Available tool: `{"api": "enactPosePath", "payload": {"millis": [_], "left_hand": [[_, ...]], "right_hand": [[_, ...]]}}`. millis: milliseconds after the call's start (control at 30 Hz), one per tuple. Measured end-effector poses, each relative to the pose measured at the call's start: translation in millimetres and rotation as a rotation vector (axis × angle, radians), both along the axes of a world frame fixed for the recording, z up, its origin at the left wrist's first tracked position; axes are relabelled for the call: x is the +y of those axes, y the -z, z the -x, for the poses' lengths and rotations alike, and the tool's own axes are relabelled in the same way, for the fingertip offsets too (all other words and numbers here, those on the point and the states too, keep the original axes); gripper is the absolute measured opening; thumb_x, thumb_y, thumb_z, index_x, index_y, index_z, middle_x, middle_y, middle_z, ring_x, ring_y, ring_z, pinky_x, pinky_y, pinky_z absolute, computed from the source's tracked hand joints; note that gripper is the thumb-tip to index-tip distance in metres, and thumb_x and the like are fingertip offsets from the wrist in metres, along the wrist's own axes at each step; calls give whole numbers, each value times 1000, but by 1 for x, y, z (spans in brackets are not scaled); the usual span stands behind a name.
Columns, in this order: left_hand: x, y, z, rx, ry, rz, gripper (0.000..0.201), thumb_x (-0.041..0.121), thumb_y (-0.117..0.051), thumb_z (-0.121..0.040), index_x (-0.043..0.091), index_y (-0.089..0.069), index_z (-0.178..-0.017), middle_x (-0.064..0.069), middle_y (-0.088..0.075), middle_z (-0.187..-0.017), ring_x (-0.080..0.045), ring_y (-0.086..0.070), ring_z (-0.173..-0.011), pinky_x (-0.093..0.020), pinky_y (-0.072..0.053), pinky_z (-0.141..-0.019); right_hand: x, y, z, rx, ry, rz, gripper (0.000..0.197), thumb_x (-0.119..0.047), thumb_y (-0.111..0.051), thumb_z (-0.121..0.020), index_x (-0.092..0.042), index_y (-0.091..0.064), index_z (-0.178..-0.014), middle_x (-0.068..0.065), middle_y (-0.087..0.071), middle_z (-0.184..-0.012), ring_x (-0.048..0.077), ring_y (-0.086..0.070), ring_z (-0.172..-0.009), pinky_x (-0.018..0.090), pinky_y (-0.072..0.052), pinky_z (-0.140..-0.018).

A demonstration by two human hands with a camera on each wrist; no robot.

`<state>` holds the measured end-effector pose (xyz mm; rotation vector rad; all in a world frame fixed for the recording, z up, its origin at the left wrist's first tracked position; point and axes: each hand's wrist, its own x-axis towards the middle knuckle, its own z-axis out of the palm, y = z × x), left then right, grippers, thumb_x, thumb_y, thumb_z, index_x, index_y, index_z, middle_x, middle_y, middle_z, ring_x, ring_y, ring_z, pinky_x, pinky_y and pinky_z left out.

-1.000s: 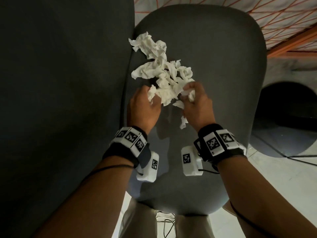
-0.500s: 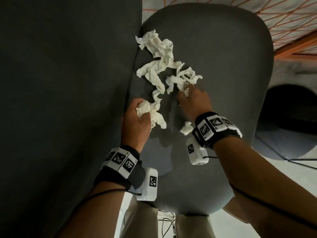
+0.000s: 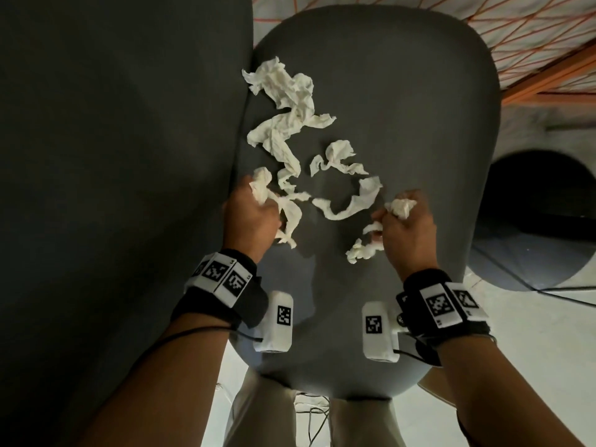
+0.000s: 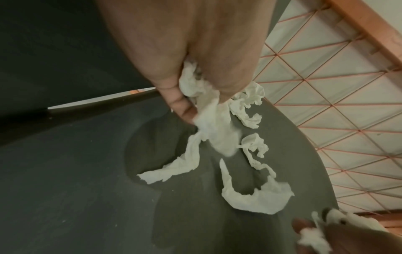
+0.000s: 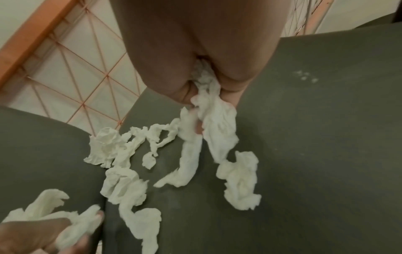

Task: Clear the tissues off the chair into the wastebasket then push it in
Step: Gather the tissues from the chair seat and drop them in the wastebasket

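Observation:
Crumpled white tissues (image 3: 287,124) lie strewn over the dark grey chair seat (image 3: 403,91). My left hand (image 3: 251,217) grips a wad of tissue (image 3: 262,188) near the seat's left side, with a strip (image 4: 187,165) trailing from the fist. My right hand (image 3: 406,227) grips another wad (image 3: 401,208), and twisted strips (image 5: 219,130) hang from it down to the seat. A curled strip (image 3: 351,201) lies loose between the two hands. More loose tissues (image 5: 121,154) sit farther up the seat. The round dark wastebasket (image 3: 541,227) stands on the floor right of the chair.
The dark chair back (image 3: 113,188) fills the left of the head view. A wooden frame with orange lattice (image 3: 532,37) runs behind the chair. Pale floor and cables (image 3: 309,421) show below the seat's near edge, by my legs.
Both hands have pulled back toward me and apart, each taking a wad of tissue with it. The pile has been drawn out into separate strips across the seat.

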<state>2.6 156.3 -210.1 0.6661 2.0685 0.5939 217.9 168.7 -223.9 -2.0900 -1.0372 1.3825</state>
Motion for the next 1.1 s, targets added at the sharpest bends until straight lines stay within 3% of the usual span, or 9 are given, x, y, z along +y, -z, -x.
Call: {"api": "enactPosePath", "payload": {"millis": [133,267,367,533,667,800,900,1000,1100], "left_hand": [[-9,5,-5,44,62,49,32,13,-55,-84,28,-53,-112,0,-68,-102,-25,-65,-96,-44,-55,-89],[-21,12,-16,63,155,151,32,34,-66,-82,32,-49,-109,12,-61,-83,-17,-63,-81,-36,-54,-76],[-30,21,-23,169,287,168,36,33,-69,-85,20,-54,-115,3,-64,-94,-21,-60,-89,-28,-41,-73],[-38,25,-29,206,336,201,21,20,-64,-83,11,-63,-103,-11,-68,-103,-31,-62,-98,-29,-41,-75],[-41,15,-35,193,352,120,23,7,-58,-83,14,-64,-104,-9,-70,-98,-31,-65,-93,-35,-51,-79],[-36,-1,-48,167,430,22,29,5,-61,-80,23,-63,-103,-2,-72,-96,-27,-65,-91,-35,-53,-80],[-24,-5,-65,138,474,-25,23,19,-58,-79,20,-65,-101,-3,-70,-94,-26,-63,-88,-40,-54,-85],[-11,2,-86,173,558,-24,18,36,-60,-80,20,-59,-87,0,-61,-90,-22,-58,-83,-39,-52,-79],[-3,16,-104,306,704,-19,34,46,-65,-83,16,-58,-97,-5,-54,-104,-28,-57,-91,-37,-47,-76]], "right_hand": [[-11,-3,-6,2,-27,15,34,1,-48,-82,-26,-57,-102,-3,-63,-72,14,-59,-61,30,-49,-57],[-16,-2,-3,-43,-121,102,29,-26,-63,-84,-32,-55,-112,-8,-66,-89,14,-63,-77,28,-50,-71],[-15,4,4,-153,-328,23,50,-36,-69,-82,-32,-45,-126,-7,-61,-111,18,-58,-90,32,-47,-82],[-18,9,4,-209,-460,167,59,-41,-79,-71,-30,-43,-116,1,-55,-122,29,-60,-103,49,-52,-89],[-42,8,0,-266,-578,237,47,-34,-74,-79,-28,-50,-119,3,-45,-133,34,-58,-109,46,-50,-92],[-63,10,-6,-257,-575,185,33,-16,-61,-87,-11,-55,-119,12,-51,-129,39,-58,-108,43,-48,-90],[-65,9,-14,-232,-475,129,28,-6,-60,-82,-3,-60,-110,19,-59,-118,41,-59,-103,42,-49,-90],[-58,4,-24,-225,-331,58,27,5,-56,-79,-4,-62,-104,19,-62,-110,38,-60,-100,32,-45,-84],[-41,-2,-30,-189,-213,37,28,5,-53,-81,-6,-63,-105,16,-67,-105,35,-62,-101,28,-43,-83]]}}
